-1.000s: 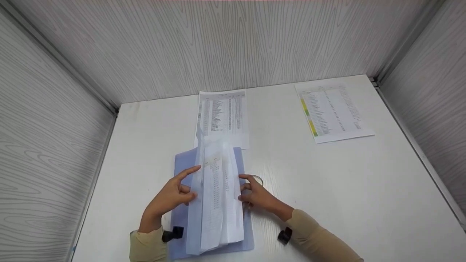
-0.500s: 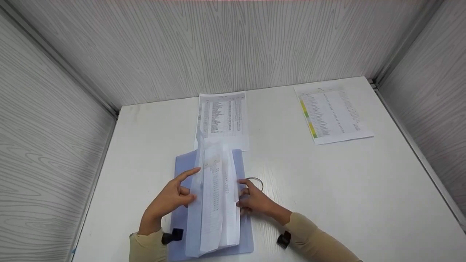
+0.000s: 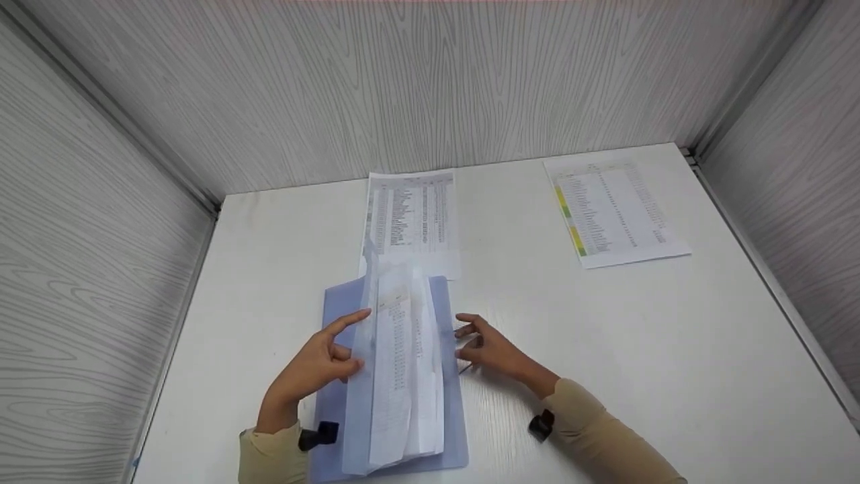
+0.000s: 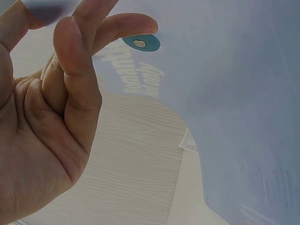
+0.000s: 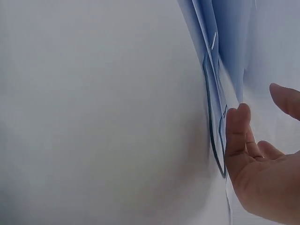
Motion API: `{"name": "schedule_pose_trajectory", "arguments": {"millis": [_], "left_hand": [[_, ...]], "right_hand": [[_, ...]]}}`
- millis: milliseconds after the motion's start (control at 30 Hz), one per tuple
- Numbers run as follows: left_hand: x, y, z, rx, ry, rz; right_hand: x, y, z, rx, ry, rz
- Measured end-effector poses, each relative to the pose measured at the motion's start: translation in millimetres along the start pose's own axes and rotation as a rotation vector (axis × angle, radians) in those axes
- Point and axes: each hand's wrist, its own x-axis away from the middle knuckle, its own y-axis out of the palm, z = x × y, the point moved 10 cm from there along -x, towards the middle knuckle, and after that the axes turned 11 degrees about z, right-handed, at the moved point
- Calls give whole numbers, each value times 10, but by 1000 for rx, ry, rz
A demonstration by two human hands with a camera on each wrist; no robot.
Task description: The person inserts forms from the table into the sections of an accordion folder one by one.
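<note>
A translucent blue plastic document folder (image 3: 455, 423) lies spread on the table, its front cover (image 3: 359, 410) raised. Printed sheets (image 3: 393, 410) stand tilted inside it. My left hand (image 3: 312, 363) holds the raised cover by its left side, index finger along the edge. A teal snap button (image 4: 139, 43) sits by a fingertip in the left wrist view. My right hand (image 3: 494, 346) is at the folder's right edge, thumb and fingers apart. Beside those fingers, the right wrist view shows a dark-rimmed curved edge (image 5: 211, 117) of the folder and a white sheet (image 5: 103, 112).
A printed table sheet (image 3: 413, 215) lies behind the folder, partly covered by it. At the back right rests another printed sheet (image 3: 615, 215) with yellow and green marks. Grained panels (image 3: 430, 87) wall the white table (image 3: 672, 376) at the back and sides.
My right hand has let go of the papers' right edge and moved off to the right. The left hand keeps its hold on the raised cover.
</note>
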Motion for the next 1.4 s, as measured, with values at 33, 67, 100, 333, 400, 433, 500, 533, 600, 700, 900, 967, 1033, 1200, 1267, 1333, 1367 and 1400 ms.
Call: {"name": "schedule_pose_trajectory", "arguments": {"millis": [33,67,100,333,400,433,500,533,600,700,900,967,1033,1200,1267,1333,1367,1400], "left_hand": [[0,1,3,2,3,-1],[-1,3,6,3,5,-3],[-1,7,10,3,6,-5],[-10,16,30,-10,20,-9],[-12,14,28,-11,20,-8],[-11,12,29,-10,20,-8],[-9,10,28,-7,19,-10],[-8,10,26,-6,19,-11],[-7,9,27,-6,20,-13],[-9,7,23,-9,15,-13],[-15,-2,18,-14,11,-13],[-14,-3,16,-14,6,-12],[-17,-4,15,-14,3,-11],[-21,-4,28,-15,6,-10],[-20,-4,30,-13,9,-10],[-18,-4,29,-14,15,-11],[-17,-2,29,-12,18,-12],[-16,0,30,-11,21,-13]], "right_hand": [[-8,-47,12,0,-14,1],[-16,-93,17,3,-33,3],[-22,-137,28,8,-44,4],[-67,-458,88,46,-57,54],[-88,-572,108,55,-39,80],[-96,-634,111,59,-29,94],[-106,-766,100,75,-18,119],[-114,-837,103,85,-13,131],[-120,-989,101,108,-7,154],[-133,-1234,115,152,-3,197],[-155,-1691,238,262,63,249],[-145,-1810,252,326,75,256],[-130,-1912,258,383,80,258],[-117,-2139,302,464,67,272],[-120,-2221,343,491,74,285],[-119,-2292,389,531,91,297],[-117,-2320,406,562,98,301],[-113,-2349,422,597,104,308]]}}
